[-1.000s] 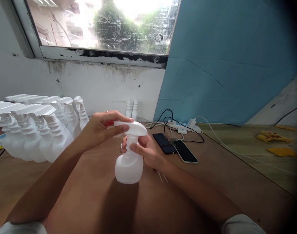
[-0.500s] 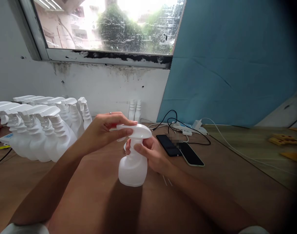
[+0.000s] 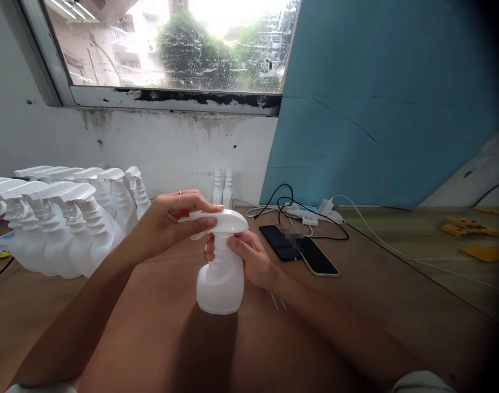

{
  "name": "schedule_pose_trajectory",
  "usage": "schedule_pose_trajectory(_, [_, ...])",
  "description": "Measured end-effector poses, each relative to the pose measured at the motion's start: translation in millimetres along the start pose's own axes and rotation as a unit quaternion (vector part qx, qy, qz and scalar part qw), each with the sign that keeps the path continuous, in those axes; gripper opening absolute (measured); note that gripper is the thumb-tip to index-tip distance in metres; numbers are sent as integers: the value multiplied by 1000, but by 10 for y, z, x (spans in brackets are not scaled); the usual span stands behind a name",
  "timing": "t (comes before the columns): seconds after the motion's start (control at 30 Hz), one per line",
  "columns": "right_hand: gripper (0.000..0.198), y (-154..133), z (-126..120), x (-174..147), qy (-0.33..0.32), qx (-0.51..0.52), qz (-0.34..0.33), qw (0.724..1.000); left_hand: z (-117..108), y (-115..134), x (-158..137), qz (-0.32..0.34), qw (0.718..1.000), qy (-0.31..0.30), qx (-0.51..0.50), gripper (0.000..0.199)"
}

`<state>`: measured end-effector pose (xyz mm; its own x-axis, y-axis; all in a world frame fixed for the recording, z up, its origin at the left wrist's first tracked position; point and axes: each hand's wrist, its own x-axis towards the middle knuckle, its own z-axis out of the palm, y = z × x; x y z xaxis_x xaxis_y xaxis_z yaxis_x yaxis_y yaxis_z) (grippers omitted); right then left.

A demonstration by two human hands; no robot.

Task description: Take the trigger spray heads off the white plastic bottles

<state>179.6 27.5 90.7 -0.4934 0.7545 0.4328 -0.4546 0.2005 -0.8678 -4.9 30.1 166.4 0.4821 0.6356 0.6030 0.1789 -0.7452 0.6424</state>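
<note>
In front of me a white spray bottle (image 3: 220, 289) stands upright on the brown table (image 3: 151, 327). Its white trigger sprayer head (image 3: 232, 221) sits on the neck, with the nozzle end toward the left. My left hand (image 3: 179, 215) pinches that head between thumb and fingers from the left. Around the neck, just below the head, my right hand (image 3: 249, 254) is wrapped from the right, its thumb on the near side and its fingertips showing at the far left side.
Several white spray bottles with heads (image 3: 69, 229) stand in rows at the left. Two headless bottles (image 3: 223, 186) are by the wall. Two phones (image 3: 320, 256), cables and a power strip (image 3: 334, 216) lie at the right. Thin white tubes (image 3: 279, 302) rest near my right forearm.
The view has shifted slightly, so most things appear a little further left. The right hand's thumb sits slightly higher, nearer the sprayer head. Both hands keep their hold on the bottle.
</note>
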Motion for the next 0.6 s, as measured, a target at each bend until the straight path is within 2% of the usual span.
schedule_pose_trajectory(0.13, [37,-27,25,-1,30,-44,9,999,-10,-7,-11,2,1000,-16,-13,18])
schedule_pose_trajectory(0.27, [37,-25,38,-5,-10,0,-9,1000,-10,-2,-20,-4,1000,-17,-15,18])
schedule_pose_trajectory(0.43, [31,-28,60,-7,41,-41,0,998,-8,14,-25,5,1000,-10,7,17])
schedule_pose_trajectory(0.6, [31,7,14,-19,-24,5,-20,999,-13,17,-38,16,999,-8,28,17])
